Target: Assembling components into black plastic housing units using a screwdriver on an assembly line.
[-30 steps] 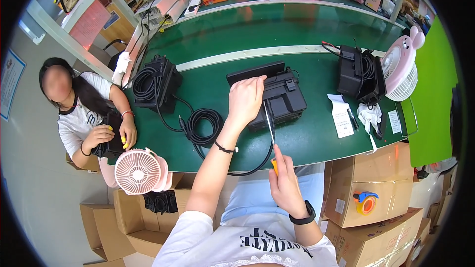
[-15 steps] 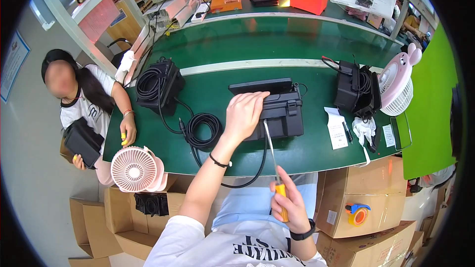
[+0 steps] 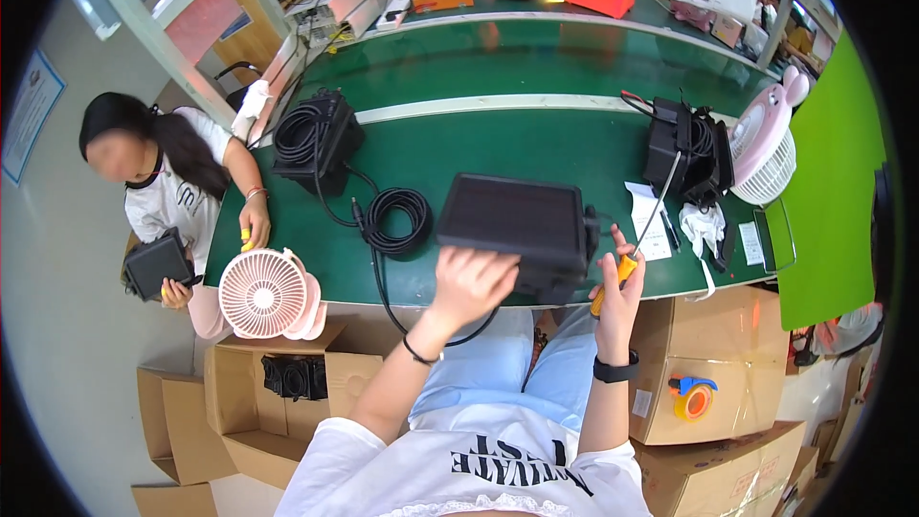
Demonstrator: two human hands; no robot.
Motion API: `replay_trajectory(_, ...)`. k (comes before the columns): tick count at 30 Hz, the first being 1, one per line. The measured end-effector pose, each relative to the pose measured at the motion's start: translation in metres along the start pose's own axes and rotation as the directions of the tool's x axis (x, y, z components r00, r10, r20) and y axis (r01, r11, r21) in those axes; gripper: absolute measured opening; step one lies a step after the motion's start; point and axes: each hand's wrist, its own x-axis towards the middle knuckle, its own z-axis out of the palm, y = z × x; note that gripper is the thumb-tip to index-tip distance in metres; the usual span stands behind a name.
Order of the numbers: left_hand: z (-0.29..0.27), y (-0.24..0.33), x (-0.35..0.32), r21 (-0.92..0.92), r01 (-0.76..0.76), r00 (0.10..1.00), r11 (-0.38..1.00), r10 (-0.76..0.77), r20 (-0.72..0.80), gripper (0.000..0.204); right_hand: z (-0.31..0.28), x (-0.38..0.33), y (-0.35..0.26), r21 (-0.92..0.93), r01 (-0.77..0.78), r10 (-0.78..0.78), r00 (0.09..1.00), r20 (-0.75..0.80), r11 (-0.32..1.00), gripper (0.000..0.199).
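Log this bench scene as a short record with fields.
left hand: grips the near edge of the black panel
right hand: holds a screwdriver with a yellow handle, shaft pointing up
bench: green top
cable: black coil left of the panel
fans: pink fan at the near-left edge, another at right
co-worker: seated left, holding a black box

At the near edge of the green table (image 3: 536, 139), the left hand (image 3: 471, 282) grips a black panel device (image 3: 517, 222) while the right hand (image 3: 620, 280) holds a yellow-handled screwdriver (image 3: 632, 247) just right of it.
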Motion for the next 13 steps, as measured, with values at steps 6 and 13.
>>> replay_trajectory(6, -0.023, 0.041, -0.042, 0.047, 0.015, 0.995, 0.999, -0.020, 0.103, 0.027, -0.005, 0.000, 0.015, 0.035, 0.002, -0.001, 1.000, -0.017, 0.999, 0.021)
replay_trajectory(13, -0.059, 0.001, -0.065, -0.283, -0.158, 0.966, 0.946, 0.089, -0.241, 0.028, 0.001, 0.012, 0.013, -0.056, 0.000, -0.003, 0.998, -0.059, 0.998, 0.027)
